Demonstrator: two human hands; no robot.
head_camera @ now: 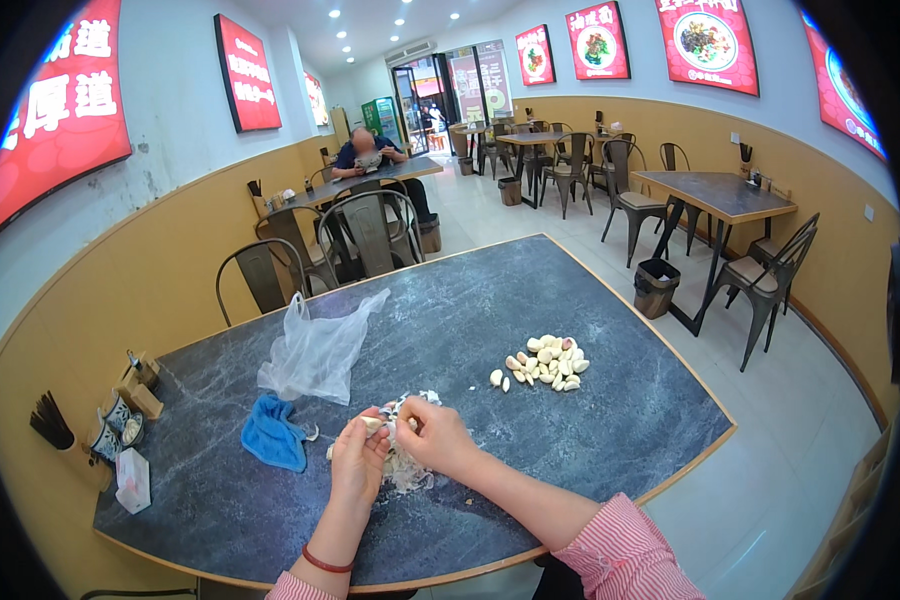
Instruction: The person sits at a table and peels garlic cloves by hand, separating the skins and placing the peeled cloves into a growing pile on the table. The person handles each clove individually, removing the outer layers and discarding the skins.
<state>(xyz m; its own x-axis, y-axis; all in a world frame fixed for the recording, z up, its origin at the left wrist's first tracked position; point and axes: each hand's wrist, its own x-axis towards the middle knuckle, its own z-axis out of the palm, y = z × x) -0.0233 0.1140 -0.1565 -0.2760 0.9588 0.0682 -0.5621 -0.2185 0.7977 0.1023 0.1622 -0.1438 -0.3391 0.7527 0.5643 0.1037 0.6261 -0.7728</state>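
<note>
Between the thumb and fingers of my left hand (361, 454) is a garlic clove (372, 424). My right hand (439, 435) is curled close beside it, its fingertips turned toward the clove. Whether those fingertips pinch a bit of skin is hard to make out. Under and around both hands lies a heap of papery garlic skins (409, 474), partly hidden by them. A pile of peeled garlic cloves (547, 361) rests to the right on the dark, stone-patterned table (570, 450), with a couple of cloves slightly apart at its left.
A crumpled clear plastic bag (319, 352) and a blue cloth (274, 433) lie left of my hands. Along the left edge stand a chopstick holder (82, 457), patterned jars (105, 435) and a tissue pack (133, 480). Beyond are metal chairs (371, 232) and a seated person (367, 150) holding a bowl.
</note>
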